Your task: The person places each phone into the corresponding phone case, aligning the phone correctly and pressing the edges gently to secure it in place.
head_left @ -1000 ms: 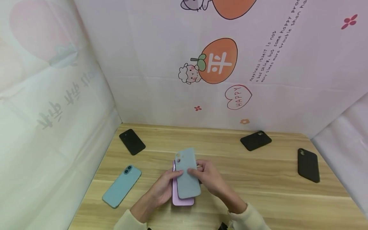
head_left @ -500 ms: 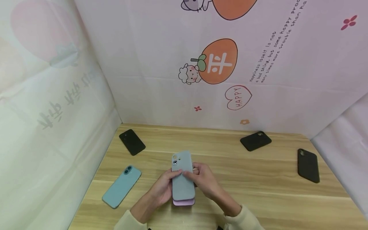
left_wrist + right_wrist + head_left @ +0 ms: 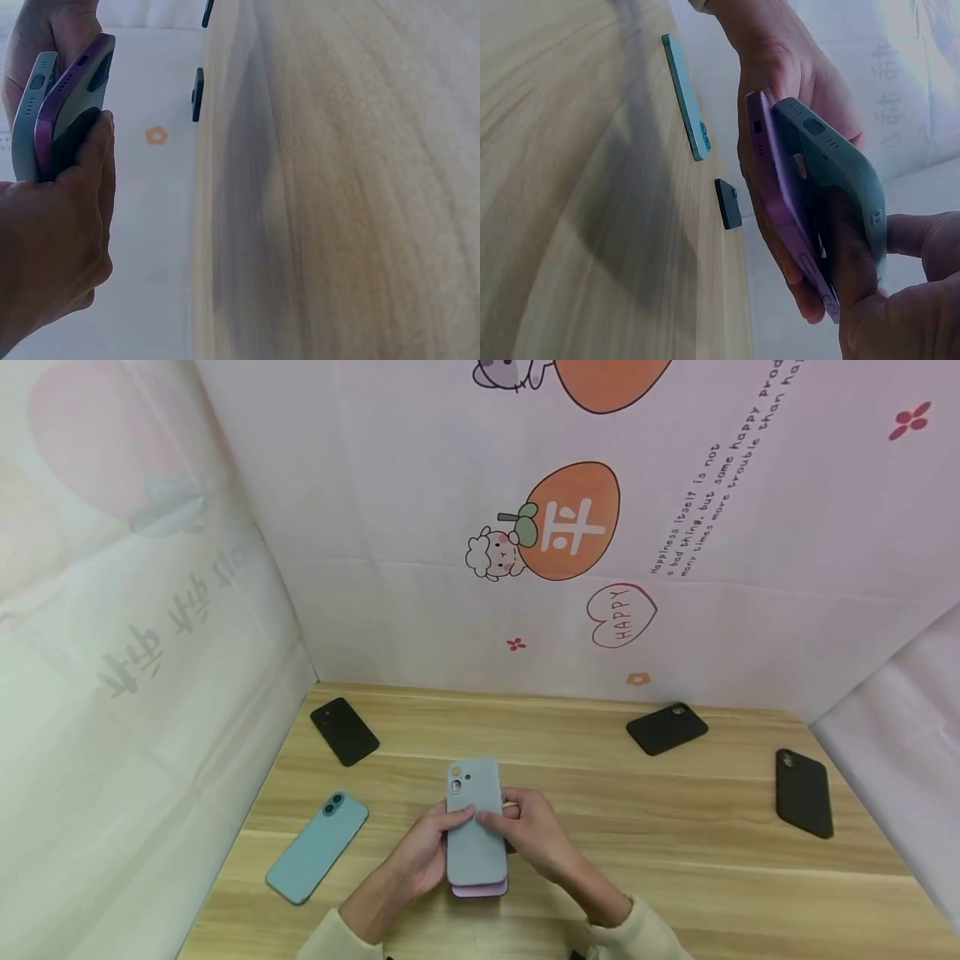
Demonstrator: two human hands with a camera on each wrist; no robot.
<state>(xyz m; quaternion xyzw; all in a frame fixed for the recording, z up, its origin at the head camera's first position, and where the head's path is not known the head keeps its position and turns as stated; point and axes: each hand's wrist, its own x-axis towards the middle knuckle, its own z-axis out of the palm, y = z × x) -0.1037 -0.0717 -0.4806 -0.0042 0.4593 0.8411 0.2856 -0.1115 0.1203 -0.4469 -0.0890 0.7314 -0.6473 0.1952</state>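
Note:
A grey-blue phone case (image 3: 477, 847) lies over the back of a purple phone (image 3: 480, 890), whose lower end shows below it. The left hand (image 3: 423, 852) grips the phone from the left, its thumb on the case. From the right, the right hand (image 3: 536, 835) pinches the case, thumb on its outside. In the right wrist view, a gap parts the case (image 3: 847, 161) from the purple phone (image 3: 780, 184), and right-hand fingers reach into it. The left wrist view shows the case (image 3: 27, 124) beside the phone (image 3: 56, 112), both held above the table.
A light blue phone (image 3: 317, 848) lies at the left of the wooden table (image 3: 570, 735), with a black phone or case (image 3: 345, 731) behind it. Two black cases lie to the right, one near the back (image 3: 667, 727), another farther right (image 3: 804, 792). Printed cloth (image 3: 420, 610) hangs behind.
The grey-blue case has shifted left and slightly down, straightening over the purple phone and covering more of it. The right hand has moved left with it; the left hand stays nearly still.

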